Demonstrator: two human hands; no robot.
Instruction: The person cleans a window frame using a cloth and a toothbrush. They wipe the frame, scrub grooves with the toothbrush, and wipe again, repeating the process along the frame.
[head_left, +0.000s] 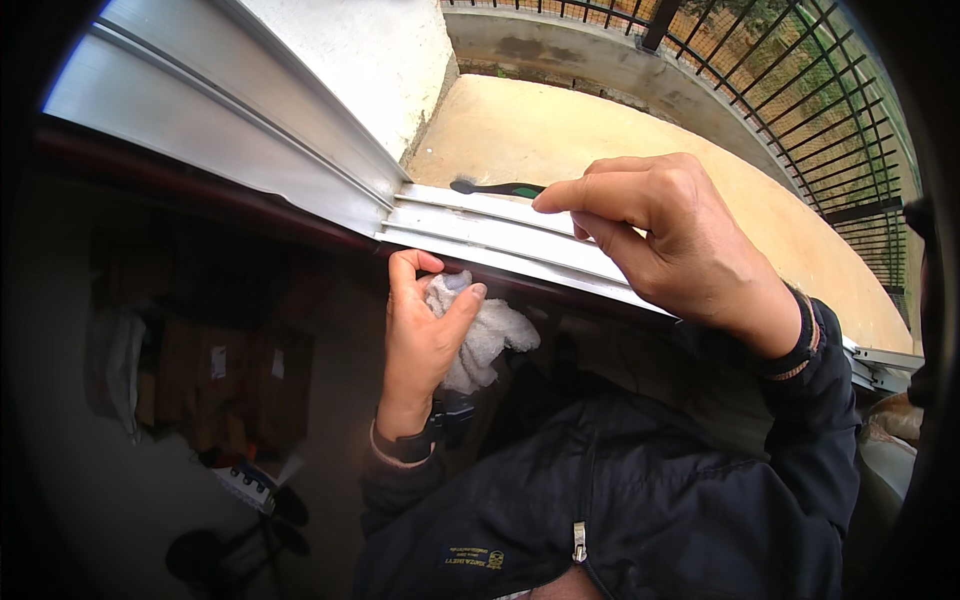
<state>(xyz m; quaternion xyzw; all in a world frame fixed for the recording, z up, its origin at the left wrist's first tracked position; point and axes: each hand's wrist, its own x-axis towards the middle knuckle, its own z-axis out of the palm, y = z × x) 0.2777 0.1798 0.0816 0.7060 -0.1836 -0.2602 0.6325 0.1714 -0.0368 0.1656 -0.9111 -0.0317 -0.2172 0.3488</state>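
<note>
A crumpled white cloth (490, 335) is gripped in my left hand (415, 335), its thumb and fingers closed on it just below the inner edge of the window track (500, 236). Above the track is my right hand (665, 235), fingers closed in a pinch. From behind its index finger a dark toothbrush with a green patch (495, 188) sticks out leftward. The toothbrush's thin end lies near the track's outer edge, by the corner of the frame. The rest of its handle is hidden by my right hand.
The metal window frame (250, 100) rises at the left beside a white wall (350, 60). Outside are a tan ledge (560, 130) and a black railing (780, 110). Cardboard boxes (235, 380) stand in the dim room at lower left.
</note>
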